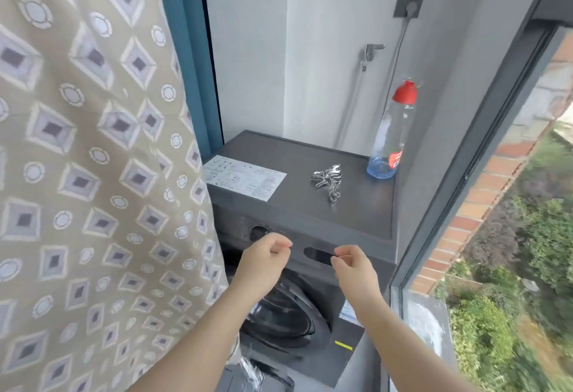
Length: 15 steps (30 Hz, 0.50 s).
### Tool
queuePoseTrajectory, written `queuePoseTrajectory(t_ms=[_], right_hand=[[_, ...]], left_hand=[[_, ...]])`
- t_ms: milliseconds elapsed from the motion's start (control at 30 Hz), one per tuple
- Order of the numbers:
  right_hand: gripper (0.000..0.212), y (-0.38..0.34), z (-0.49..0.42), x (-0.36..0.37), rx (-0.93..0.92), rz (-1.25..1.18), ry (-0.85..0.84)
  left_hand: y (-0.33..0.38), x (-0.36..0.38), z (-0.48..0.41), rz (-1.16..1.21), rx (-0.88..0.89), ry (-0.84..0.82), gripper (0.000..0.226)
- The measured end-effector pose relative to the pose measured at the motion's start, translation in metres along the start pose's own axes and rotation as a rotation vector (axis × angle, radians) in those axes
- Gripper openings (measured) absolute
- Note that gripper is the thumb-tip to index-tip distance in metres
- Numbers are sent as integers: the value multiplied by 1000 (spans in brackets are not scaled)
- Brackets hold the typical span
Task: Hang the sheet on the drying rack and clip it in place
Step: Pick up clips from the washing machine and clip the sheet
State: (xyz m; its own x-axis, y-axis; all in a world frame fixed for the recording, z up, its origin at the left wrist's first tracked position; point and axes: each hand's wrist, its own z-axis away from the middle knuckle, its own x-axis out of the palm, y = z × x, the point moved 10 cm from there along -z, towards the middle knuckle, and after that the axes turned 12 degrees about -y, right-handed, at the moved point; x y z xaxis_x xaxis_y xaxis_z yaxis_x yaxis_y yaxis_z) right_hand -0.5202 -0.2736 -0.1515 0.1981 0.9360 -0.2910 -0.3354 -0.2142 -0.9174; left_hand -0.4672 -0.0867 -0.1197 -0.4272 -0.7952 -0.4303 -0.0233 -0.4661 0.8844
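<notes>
Sheet (77, 174) fabric, tan with a print of pale diamonds and rings, hangs down the whole left side of the view, its right edge falling just beside the front left corner of a dark grey washing machine (356, 208). What it hangs from lies above the frame and cannot be seen.

Both bare forearms reach forward in front of the machine's control panel. The left hand (266, 259) has its grip closed, fingers curled into the palm and thumb lying along the top, with nothing visible inside it. The right hand (353, 267) is near it, also with a narrow, curled grip, thumb and forefinger tips close together and nothing seen between them. Neither hand touches the sheet.

On the machine's flat top lies a small heap of shiny metal clips (328, 179), well apart from both hands. A clear bottle (390, 137) with a red cap stands upright at the far right corner, and a white printed label (245, 177) is stuck near the left edge. A window (511, 205) at the right looks onto brick and greenery.
</notes>
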Motion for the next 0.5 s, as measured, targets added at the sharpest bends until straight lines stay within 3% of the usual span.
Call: queuePoseTrajectory(t_ms=[367, 500], right_hand=[[29, -17, -116, -23, 16, 66, 13], [51, -30, -162, -20, 30, 65, 52]], left_hand=[[1, 9, -138, -54, -20, -38, 17], [-2, 1, -178, -4, -34, -52, 17]])
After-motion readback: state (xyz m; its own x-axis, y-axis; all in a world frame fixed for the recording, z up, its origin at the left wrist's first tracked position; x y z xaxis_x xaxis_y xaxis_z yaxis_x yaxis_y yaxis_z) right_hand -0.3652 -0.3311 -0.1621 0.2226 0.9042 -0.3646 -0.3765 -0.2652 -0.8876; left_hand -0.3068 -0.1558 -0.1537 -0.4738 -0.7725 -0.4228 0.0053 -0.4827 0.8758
